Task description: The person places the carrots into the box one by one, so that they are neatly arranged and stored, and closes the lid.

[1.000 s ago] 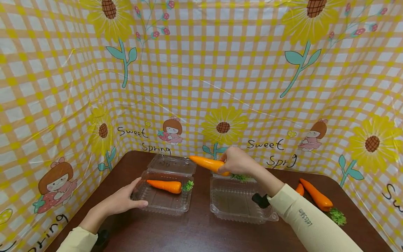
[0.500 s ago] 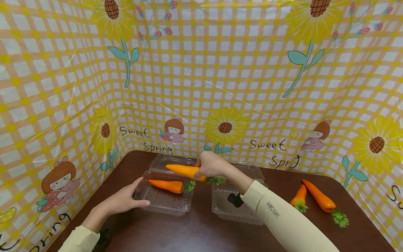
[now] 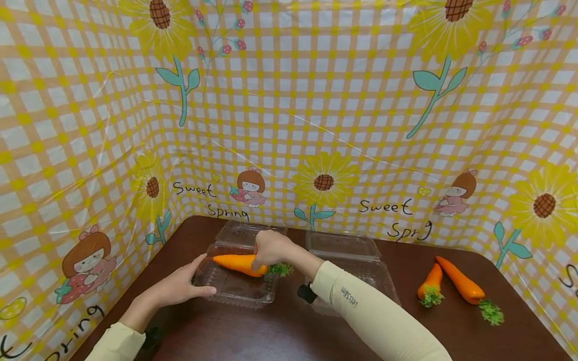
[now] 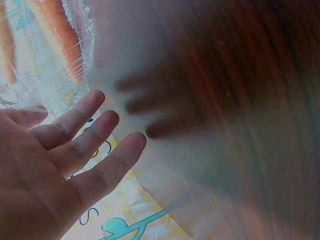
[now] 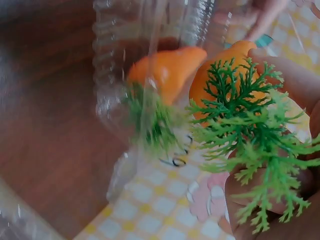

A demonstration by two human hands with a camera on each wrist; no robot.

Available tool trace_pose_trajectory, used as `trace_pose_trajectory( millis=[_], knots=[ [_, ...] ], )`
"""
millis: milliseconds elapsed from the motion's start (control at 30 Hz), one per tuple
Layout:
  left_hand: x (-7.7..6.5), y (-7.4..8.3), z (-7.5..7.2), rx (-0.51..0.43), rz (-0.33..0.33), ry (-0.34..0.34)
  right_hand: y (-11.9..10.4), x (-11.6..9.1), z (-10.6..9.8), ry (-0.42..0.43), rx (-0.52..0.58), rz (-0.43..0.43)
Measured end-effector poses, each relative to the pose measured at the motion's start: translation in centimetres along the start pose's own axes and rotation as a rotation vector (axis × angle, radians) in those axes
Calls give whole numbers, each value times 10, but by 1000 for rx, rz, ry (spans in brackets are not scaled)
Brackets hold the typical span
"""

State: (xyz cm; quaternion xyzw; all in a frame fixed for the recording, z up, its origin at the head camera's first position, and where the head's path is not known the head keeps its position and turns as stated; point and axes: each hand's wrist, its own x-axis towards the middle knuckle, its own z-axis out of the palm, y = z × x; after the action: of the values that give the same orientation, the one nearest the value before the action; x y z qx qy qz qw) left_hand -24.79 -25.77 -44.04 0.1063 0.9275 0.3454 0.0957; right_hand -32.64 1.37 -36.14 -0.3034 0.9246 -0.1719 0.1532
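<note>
Head view: right grip (image 3: 272, 247) pinches carrot (image 3: 236, 263), moved leftward over container (image 3: 232, 292); left grip (image 3: 180, 282) spread, holding nothing.

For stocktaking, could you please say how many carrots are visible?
4: one carrot in the right hand, one carrot inside the left container, two carrots on the table's right side.

“Sweet Spring” lettered across a checked backdrop (image 3: 280, 115), “ring” low at left, “Sweet” above “Sprg” farther right, “Letsslim” on the right sleeve (image 3: 379, 313)
</note>
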Motion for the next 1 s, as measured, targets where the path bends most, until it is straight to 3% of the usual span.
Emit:
trace_pose_trajectory(
  millis=[333, 667, 833, 1000],
  knots=[
    [0, 0, -1, -3, -9, 0, -7, 17, 28, -2, -116, 60],
    [1, -2, -1, -3, -10, -1, -20, 18, 42, -61, -288, 93],
    [1, -3, -1, -7, -6, 4, -22, 18, 46, -63, -329, 97],
    [3, -1, -2, 7, -10, -11, -21, 15, 42, -26, -293, 106]
  ],
)
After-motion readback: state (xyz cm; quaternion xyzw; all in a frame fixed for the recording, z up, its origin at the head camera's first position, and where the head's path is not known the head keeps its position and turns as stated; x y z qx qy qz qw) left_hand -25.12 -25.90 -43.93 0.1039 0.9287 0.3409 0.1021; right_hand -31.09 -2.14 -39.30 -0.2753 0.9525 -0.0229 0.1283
